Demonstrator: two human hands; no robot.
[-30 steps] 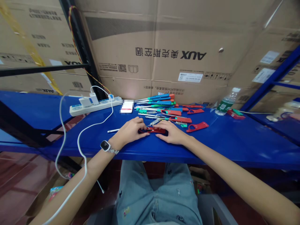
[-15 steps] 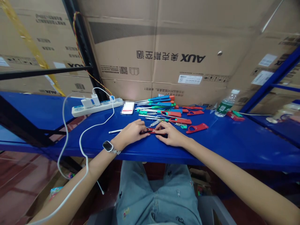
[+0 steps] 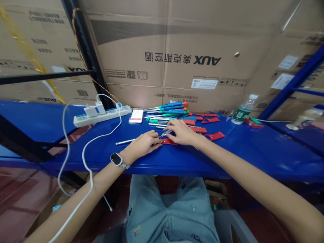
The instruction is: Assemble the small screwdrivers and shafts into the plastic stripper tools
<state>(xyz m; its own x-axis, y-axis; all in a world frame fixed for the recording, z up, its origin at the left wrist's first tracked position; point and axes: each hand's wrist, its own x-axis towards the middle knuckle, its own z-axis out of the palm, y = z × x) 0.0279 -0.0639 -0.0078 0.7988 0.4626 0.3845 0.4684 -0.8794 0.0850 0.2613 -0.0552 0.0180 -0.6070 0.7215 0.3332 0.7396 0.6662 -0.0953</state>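
My left hand (image 3: 146,141) is closed on a red lighter handle shell (image 3: 169,141), whose right part shows beyond the fingers. A silver tube (image 3: 124,142) sticks out to the left of the same hand, low over the blue shelf. My right hand (image 3: 181,132) is a little above and right of that shell, fingers curled down at a small cluster of thin silver parts (image 3: 165,133). What its fingertips pinch is hidden. Long-nosed lighters with red handles (image 3: 198,129) lie just behind it. A loose red shell piece (image 3: 215,136) is to its right.
Several blue, green and orange-ended lighters (image 3: 174,106) are piled at the back. A white phone-like item (image 3: 136,116), partly blurred out, lies beside a power strip (image 3: 103,116). White cable (image 3: 87,148) hangs across the left side. A water bottle (image 3: 243,111) stands right, before cardboard boxes (image 3: 157,37).
My right hand has left the red shell and moved up and slightly right to the thin silver parts. The left hand keeps holding the shell. The view has shifted slightly.
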